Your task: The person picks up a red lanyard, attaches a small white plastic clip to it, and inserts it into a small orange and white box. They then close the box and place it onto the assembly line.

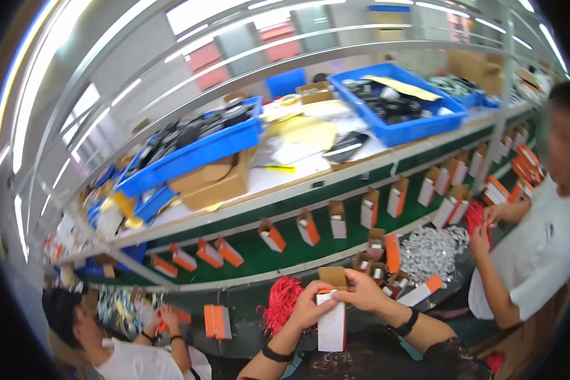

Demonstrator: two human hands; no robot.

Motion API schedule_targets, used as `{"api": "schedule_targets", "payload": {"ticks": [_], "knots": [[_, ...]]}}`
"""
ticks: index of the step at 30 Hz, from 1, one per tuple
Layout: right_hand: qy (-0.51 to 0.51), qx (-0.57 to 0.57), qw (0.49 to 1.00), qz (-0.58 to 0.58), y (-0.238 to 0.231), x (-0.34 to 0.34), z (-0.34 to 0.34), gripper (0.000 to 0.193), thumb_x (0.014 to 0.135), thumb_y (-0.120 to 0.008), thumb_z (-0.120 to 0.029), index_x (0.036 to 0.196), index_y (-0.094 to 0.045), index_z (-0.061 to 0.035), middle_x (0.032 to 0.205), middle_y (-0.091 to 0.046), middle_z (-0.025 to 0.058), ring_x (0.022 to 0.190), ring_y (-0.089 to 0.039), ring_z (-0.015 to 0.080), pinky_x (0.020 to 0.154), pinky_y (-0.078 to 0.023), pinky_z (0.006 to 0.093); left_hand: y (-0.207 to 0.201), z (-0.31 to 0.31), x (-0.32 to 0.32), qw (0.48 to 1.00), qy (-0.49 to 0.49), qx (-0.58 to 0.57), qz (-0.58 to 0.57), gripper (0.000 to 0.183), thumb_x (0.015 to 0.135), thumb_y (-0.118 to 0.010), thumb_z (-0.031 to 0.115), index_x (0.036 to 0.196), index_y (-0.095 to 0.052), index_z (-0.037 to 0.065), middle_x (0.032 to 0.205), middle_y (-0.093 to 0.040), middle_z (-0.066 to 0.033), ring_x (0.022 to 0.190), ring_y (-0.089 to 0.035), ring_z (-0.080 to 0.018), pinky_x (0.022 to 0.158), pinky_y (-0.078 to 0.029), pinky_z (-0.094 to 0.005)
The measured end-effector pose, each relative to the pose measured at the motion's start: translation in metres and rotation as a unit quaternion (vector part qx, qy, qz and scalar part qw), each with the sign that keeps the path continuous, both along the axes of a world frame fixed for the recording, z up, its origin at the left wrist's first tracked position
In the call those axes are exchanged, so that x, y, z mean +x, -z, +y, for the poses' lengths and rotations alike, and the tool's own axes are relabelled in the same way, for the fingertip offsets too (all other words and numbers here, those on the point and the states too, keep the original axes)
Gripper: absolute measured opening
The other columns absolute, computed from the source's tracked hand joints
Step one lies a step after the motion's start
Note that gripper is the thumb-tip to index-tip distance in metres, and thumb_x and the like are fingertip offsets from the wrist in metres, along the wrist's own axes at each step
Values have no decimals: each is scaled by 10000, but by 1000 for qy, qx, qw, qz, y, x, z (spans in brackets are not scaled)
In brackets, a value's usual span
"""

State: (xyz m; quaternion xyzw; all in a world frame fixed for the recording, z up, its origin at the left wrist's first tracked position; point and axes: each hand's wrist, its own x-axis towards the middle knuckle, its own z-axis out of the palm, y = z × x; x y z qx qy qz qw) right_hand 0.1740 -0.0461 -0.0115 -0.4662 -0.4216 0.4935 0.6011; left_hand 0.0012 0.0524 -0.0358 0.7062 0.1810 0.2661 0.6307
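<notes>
Between my two hands stands a narrow white-and-orange carton (331, 329), upright, its brown top flap raised. My left hand (311, 305) grips its left side near the top, the thumb lying across the white front. My right hand (363, 291) is closed at the upper right edge, fingers by the flap; what is inside the carton is hidden. Left of my left hand lies a heap of red cords (282, 305). Several open cartons (377, 271) stand just beyond my right hand, beside a pile of small silvery pieces (433, 252).
A green conveyor belt (253, 261) carries a row of similar cartons. Above it, a shelf holds blue bins (386, 133) of black parts. One co-worker (133, 358) sits at left, another (525, 253) at right, both handling small items. Two closed cartons (217, 322) lie at left.
</notes>
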Motion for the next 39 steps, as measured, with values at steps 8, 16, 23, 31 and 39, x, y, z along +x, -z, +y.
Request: {"api": "schedule_targets", "payload": {"ticks": [8, 16, 23, 31, 39], "knots": [[52, 94, 963, -248, 1, 7, 12, 322, 866, -703, -104, 1176, -690, -20, 1048, -696, 117, 976, -662, 212, 859, -512, 315, 21, 7, 7, 990, -86, 96, -61, 313, 838, -741, 85, 1118, -613, 29, 1245, -538, -143, 1193, -535, -270, 1021, -431, -396], [-39, 103, 979, -170, -6, 22, 17, 347, 842, -739, -94, 1162, -674, 24, 1083, -679, 118, 1049, -636, 195, 892, -520, 323, -4, -6, 3, 975, -27, -177, -128, 670, 848, -708, 48, 1401, -331, 33, 1337, -474, -145, 1242, -512, -241, 1054, -424, -389], [-39, -41, 962, -267, -42, 10, -2, 295, 910, -657, -77, 1178, -667, 45, 1059, -704, 106, 965, -665, 153, 854, -535, 291, -1, -26, -7, 998, -25, 37, 33, 990, 713, -864, 246, 1496, -308, 3, 1341, -478, -196, 1275, -492, -307, 1067, -400, -401], [-47, -78, 987, -135, -50, 13, -2, 324, 903, -622, -28, 1221, -657, 27, 1080, -732, 141, 965, -694, 183, 858, -526, 293, -27, -31, -8, 985, -21, 133, 107, 1204, 600, -937, 301, 1533, -233, 9, 1404, -431, -215, 1312, -462, -318, 1096, -373, -407], [-39, 51, 960, -274, -40, -3, 6, 339, 874, -649, -31, 1210, -679, 0, 1178, -689, 185, 1095, -658, 269, 941, -496, 342, -25, -31, -22, 989, -46, 102, 96, 1174, 681, -887, 286, 1551, -152, -2, 1431, -413, -253, 1324, -448, -384, 1093, -376, -434]]}}
